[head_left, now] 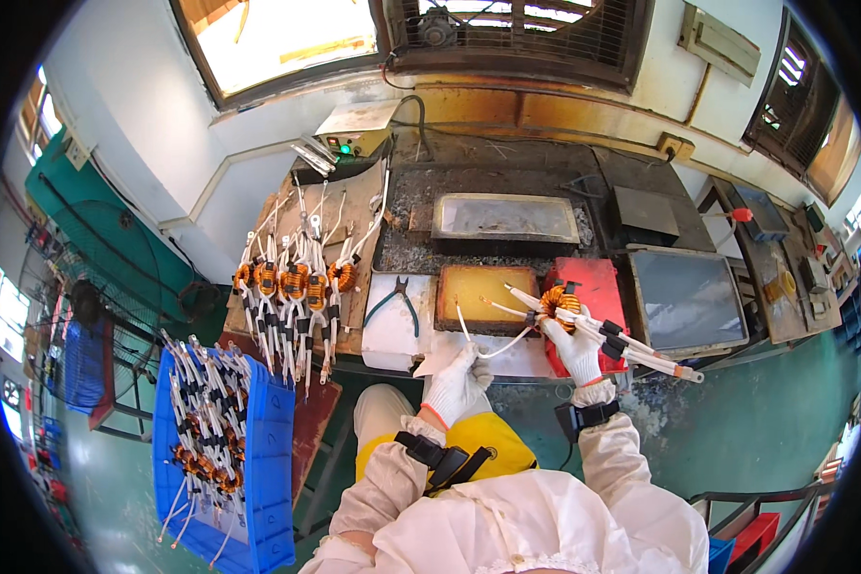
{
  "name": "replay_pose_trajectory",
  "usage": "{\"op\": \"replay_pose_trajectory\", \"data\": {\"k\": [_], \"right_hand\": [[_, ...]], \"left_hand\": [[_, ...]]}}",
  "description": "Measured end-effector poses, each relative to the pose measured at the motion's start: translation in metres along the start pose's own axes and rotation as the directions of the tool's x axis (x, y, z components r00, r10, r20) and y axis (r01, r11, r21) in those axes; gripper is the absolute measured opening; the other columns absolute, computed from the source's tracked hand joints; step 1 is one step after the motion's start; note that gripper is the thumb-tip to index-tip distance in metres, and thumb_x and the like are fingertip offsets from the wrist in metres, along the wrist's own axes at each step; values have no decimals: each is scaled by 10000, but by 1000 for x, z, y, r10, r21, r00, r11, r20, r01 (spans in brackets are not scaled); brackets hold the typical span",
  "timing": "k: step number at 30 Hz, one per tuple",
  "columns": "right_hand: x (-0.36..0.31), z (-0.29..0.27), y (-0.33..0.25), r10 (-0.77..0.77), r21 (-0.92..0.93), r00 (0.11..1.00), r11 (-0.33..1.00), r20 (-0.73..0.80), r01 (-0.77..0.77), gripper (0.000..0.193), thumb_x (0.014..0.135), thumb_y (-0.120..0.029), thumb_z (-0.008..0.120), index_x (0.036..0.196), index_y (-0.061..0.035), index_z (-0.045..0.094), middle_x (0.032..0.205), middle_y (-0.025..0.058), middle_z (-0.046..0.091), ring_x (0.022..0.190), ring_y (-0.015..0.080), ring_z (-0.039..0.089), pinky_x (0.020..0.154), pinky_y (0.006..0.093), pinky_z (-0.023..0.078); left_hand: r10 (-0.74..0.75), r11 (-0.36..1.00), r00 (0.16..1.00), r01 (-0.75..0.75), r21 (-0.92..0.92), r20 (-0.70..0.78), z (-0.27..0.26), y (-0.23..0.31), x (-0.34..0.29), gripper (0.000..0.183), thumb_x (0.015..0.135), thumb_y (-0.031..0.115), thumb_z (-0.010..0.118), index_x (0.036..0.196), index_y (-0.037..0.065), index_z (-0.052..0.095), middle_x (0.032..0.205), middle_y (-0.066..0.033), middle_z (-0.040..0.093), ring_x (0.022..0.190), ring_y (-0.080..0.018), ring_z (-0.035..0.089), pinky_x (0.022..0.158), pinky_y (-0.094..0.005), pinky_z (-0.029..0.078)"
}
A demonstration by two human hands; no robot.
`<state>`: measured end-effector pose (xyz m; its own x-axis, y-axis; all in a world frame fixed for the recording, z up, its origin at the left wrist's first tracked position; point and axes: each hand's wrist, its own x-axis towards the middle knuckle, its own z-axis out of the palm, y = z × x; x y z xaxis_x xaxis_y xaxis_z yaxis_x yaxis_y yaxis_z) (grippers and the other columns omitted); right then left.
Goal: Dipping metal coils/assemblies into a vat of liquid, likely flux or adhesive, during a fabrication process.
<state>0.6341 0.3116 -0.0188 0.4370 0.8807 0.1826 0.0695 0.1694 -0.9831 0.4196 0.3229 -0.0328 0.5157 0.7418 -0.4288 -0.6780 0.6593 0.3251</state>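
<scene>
My right hand (576, 352), in a white glove, is closed around a toroidal coil (560, 302) with copper-coloured windings. Thick white leads with black sleeves run from it toward the lower right. My left hand (457, 385), also gloved, pinches one white lead (505, 350) of this coil, whose bare tip points up. Just beyond the hands lies a shallow tray of amber material (483, 295). Behind and beside the coil is a red block (603, 287). Pliers with dark handles (392, 304) rest on a white board left of the amber tray.
Several similar coils (295, 285) lie on cardboard at the left. A blue crate (270, 478) beside me is filled with more. Farther back sits a rectangular pot with a grey surface (505, 220); a larger grey-surfaced tray (689, 298) is at the right. A control box (359, 129) shows a green light.
</scene>
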Motion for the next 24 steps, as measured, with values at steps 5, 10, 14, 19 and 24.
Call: {"op": "replay_pose_trajectory", "data": {"k": [5, 10, 14, 19, 24], "right_hand": [[4, -4, 7, 17, -120, 1000, 993, -6, -17, 349, 702, -34, 721, 981, 13, 516, 901, 88, 627, 786, 153, 616, 675, 263, 515], [0, -1, -11, 31, -95, 999, 995, -35, -34, 341, 709, -44, 718, 975, 20, 515, 895, 99, 622, 751, 147, 616, 643, 259, 518], [-1, -1, -18, 26, -141, 998, 989, -52, -34, 331, 720, -52, 712, 974, 28, 516, 898, 101, 618, 745, 143, 612, 646, 255, 517], [0, -2, -17, 28, -177, 997, 983, -68, -40, 339, 710, -78, 723, 969, 33, 534, 900, 96, 623, 757, 144, 611, 658, 258, 513], [4, -8, -2, 50, -221, 994, 973, -100, -71, 369, 692, -160, 745, 941, 37, 557, 892, 100, 629, 770, 154, 606, 678, 278, 501]], "left_hand": [[-18, 999, 1000, 19, -35, 24, -5, -1, 2, 200, 931, 185, 489, 924, -1, 561, 734, -34, 479, 617, -108, 455, 570, -222, 435], [-17, 999, 1000, 18, -51, 24, -8, -2, 3, 203, 932, 187, 487, 929, -4, 556, 735, -32, 474, 620, -107, 452, 571, -222, 432], [-17, 998, 999, 19, -63, 36, -4, -2, 2, 204, 932, 185, 486, 936, -8, 553, 737, -31, 470, 618, -105, 444, 570, -220, 424], [-13, 999, 999, 14, -52, 32, -3, -2, 0, 209, 933, 187, 485, 938, -11, 553, 734, -29, 465, 624, -105, 438, 574, -217, 418], [-27, 996, 998, 31, -84, 50, -5, -2, 3, 207, 934, 188, 484, 936, -8, 554, 740, -31, 467, 629, -107, 438, 580, -219, 419]]}}
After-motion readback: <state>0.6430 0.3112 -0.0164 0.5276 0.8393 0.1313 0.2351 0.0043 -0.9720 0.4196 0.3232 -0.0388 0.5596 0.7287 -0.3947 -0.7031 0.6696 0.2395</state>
